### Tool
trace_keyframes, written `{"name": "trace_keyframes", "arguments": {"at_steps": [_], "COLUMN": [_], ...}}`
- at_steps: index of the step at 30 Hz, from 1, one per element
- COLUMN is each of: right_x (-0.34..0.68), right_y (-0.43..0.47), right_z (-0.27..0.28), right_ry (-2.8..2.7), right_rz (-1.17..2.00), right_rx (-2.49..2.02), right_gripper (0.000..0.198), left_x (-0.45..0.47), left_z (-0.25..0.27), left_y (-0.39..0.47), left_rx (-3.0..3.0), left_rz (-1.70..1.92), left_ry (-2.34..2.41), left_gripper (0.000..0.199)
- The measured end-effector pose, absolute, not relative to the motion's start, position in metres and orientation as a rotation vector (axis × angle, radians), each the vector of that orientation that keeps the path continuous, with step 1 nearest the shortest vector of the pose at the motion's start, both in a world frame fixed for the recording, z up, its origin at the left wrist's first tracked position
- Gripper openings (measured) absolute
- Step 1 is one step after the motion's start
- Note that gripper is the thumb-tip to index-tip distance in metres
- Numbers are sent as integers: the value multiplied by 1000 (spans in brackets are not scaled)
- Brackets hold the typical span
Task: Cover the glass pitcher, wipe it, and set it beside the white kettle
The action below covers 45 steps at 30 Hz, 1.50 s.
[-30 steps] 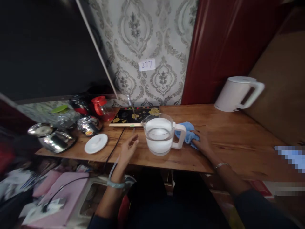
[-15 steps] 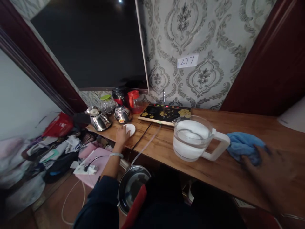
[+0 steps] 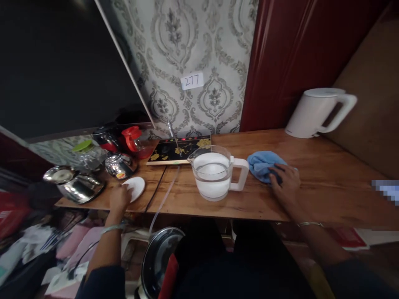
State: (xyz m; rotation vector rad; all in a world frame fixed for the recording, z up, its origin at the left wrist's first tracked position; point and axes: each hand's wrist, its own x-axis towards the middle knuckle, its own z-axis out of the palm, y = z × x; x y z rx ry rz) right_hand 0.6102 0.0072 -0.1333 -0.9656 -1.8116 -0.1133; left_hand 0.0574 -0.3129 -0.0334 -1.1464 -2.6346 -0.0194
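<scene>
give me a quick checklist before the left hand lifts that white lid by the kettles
1. Left hand on the white lid: ok, fingers touch its near edge.
2. Firm grip on the lid: cannot tell, it lies flat on the wooden table.
3. Glass jug upright, open-topped, water inside: ok.
4. Steel kettle close behind the lid: not ok, tight.
5. Black cord right of the lid: not ok, crosses toward the jug.
6. Right hand resting on the blue cloth, apart from the jug: ok.

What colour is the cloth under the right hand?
Light blue cloth, seen in the head view.
</scene>
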Motion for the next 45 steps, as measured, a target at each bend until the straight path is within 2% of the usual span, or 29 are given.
{"name": "trace_keyframes", "arguments": {"at_steps": [5,10,16,20,29,45], "right_x": [611,610,612,613,609,608], "right_y": [6,6,7,9,12,10], "right_z": [-133,-132,-134,-137,-135,-135], "right_ry": [-1786,-1770,-1754,-1740,-1684,-1660], "right_rz": [-49,-26,24,27,-12,80], "right_rx": [-980,-981,-999,-973,-945,-928], "right_gripper": [29,30,29,28,32,28], "left_x": [81,132,213,244,261,261], "left_z": [-23,17,81,104,103,104], "left_y": [-333,-337,-286,-247,-212,-213], "left_rx": [-1247,-1458,-1824,-2075,-2293,-2274], "left_rz": [-343,-769,-1050,-1176,-1451,-1639], "left_ry": [-2494,-2404,-2097,-1988,-1972,-2000], "left_gripper": [38,40,33,30,31,34]}}
